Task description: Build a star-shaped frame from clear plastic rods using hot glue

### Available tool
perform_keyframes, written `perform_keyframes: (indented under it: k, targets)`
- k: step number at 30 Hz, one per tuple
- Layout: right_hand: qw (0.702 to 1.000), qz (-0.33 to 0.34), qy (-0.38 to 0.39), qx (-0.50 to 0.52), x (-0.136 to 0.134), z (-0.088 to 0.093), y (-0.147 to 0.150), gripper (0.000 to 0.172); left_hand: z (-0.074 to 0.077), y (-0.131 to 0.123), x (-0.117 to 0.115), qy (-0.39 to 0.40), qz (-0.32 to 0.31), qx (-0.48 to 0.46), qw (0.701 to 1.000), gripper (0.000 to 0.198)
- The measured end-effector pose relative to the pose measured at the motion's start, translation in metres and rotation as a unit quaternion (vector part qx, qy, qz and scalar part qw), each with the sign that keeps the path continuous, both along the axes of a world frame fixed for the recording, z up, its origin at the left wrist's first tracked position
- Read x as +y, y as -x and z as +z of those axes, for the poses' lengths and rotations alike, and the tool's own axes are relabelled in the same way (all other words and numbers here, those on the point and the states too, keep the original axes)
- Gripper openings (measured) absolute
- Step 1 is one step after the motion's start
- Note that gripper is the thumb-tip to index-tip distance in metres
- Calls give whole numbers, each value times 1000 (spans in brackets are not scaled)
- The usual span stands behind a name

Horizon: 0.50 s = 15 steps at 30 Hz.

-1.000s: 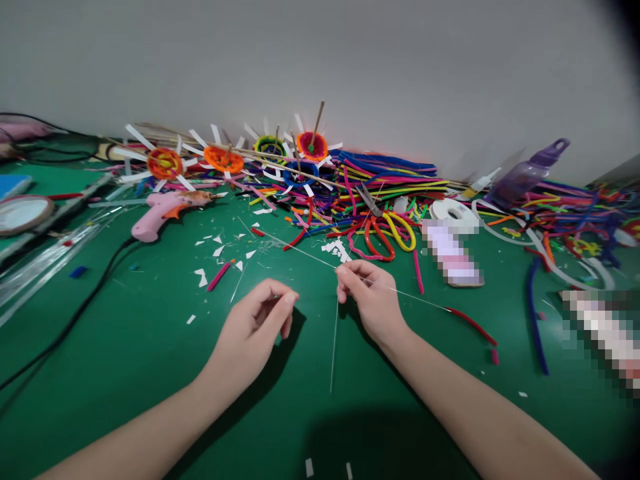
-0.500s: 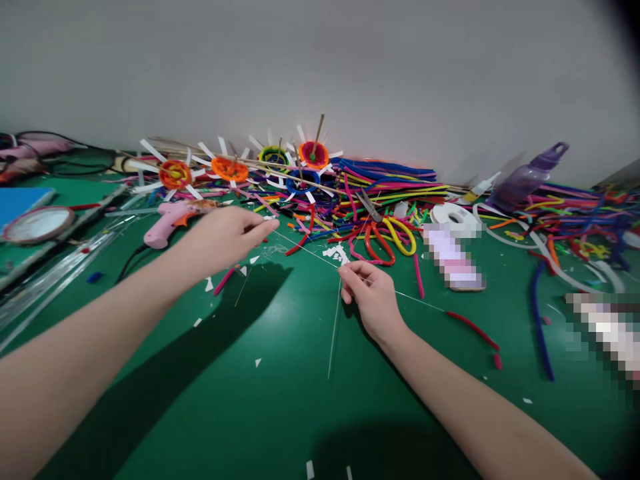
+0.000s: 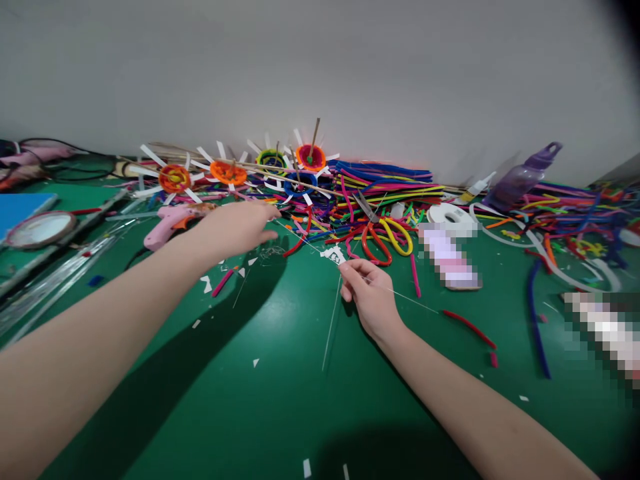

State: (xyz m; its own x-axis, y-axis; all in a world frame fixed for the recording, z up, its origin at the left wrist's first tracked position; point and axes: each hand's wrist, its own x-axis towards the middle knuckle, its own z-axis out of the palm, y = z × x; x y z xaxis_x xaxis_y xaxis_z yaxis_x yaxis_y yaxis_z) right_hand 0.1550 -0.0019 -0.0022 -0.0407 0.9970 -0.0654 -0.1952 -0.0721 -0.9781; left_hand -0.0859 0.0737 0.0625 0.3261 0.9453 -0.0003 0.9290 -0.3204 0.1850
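My right hand (image 3: 370, 293) pinches a thin clear thread (image 3: 330, 340) between thumb and fingertips, above the green table. One strand hangs down below the fingers. Another runs up and left toward my left hand, and a third trails to the lower right. My left hand (image 3: 245, 227) is at the upper left end of the thread, thumb apart from the fingers, beside the pink glue gun (image 3: 163, 227). White paper scraps (image 3: 333, 253) lie just beyond my right fingertips. Scissors (image 3: 377, 241) with red and yellow handles rest behind that hand.
Along the wall lie bundled pipe cleaners (image 3: 390, 173) and several bright round pieces (image 3: 175, 178) with white strips. To the right are a ribbon roll (image 3: 434, 217), a purple bottle (image 3: 520, 180) and a blue pipe cleaner (image 3: 537, 327). A tape roll (image 3: 17, 237) sits at left.
My left thumb has parted from the fingers, which pressed together at the thread's end before. My right hand keeps its pinch with little movement. The view has shifted slightly.
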Motion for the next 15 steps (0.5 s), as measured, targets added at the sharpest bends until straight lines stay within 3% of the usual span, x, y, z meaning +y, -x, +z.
perform_keyframes:
  k: [4, 10, 15]
  targets:
    - [1000, 7, 1, -5, -1, 2, 0, 19, -16, -4, -12, 69, -90, 62, 992, 60]
    - [1000, 9, 0, -14, -1, 1, -1, 20, -24, 3, -9, 67, -89, 57, 992, 28]
    - [1000, 11, -1, -14, -2, 1, -1, 21, -27, 9, -1, 57, -57, 45, 996, 20]
